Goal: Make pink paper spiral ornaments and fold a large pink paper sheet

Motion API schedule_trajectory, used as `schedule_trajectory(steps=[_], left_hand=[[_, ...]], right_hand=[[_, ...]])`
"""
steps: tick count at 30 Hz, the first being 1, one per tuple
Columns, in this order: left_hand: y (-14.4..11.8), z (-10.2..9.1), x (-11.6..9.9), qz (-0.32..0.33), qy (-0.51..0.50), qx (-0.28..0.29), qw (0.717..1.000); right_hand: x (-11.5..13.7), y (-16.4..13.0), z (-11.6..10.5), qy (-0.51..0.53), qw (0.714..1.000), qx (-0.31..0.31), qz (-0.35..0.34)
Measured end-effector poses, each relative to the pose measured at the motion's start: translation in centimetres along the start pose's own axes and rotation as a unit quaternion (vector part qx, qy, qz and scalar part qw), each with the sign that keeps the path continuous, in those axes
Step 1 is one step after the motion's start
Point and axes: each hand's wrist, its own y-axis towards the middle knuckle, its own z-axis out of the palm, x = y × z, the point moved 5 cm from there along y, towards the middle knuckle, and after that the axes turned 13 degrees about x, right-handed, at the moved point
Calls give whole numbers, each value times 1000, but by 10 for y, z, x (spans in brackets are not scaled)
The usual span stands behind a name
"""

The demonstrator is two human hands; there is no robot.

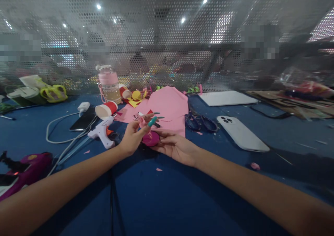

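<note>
The magenta disc [150, 139] sits on the blue table [161, 201] right at the near edge of the pink paper sheet [167, 107], and everything here hangs on how the two hands meet over it. The right hand [177, 147] lies low, just to the right of the disc, palm turned up a little, its fingers stretched out loosely toward the disc and touching its right rim; it is not closed round anything, more steadying than gripping. The left hand [134, 135] comes in from the disc's left and stands higher, directly above it, fingers pinched together on a small pink piece [142, 120] whose lower end seems to run down to the disc's top; I cannot tell for sure whether the piece is already joined to the disc. So the pink piece stands roughly upright over the disc, its long axis running up and down, with the left fingertips on its upper end and the right fingertips at its foot. The left hand is the nearer to the piece, the right the nearer to the disc. Left of the disc, just beside the left wrist, lies a white glue gun [103, 133]; well to the right of the disc lies a white phone [241, 133], face down.
</note>
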Motion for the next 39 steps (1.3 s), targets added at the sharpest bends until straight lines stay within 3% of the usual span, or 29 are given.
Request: schedule_trajectory(steps=[10,17,26,34,39], left_hand=[[1,4,1,30,-44,44,998],[0,3,8,9,33,43,998],[-1,3,2,66,113,49,990],[-1,7,0,3,166,81,983],[-1,9,1,-11,184,96,978]], right_hand=[[6,1,-4,39,998,-46,-12],[13,3,-20,45,998,-33,-24],[25,2,-20,57,996,-58,-37],[21,3,-22,47,998,-28,-34],[20,2,-19,49,997,-41,-32]])
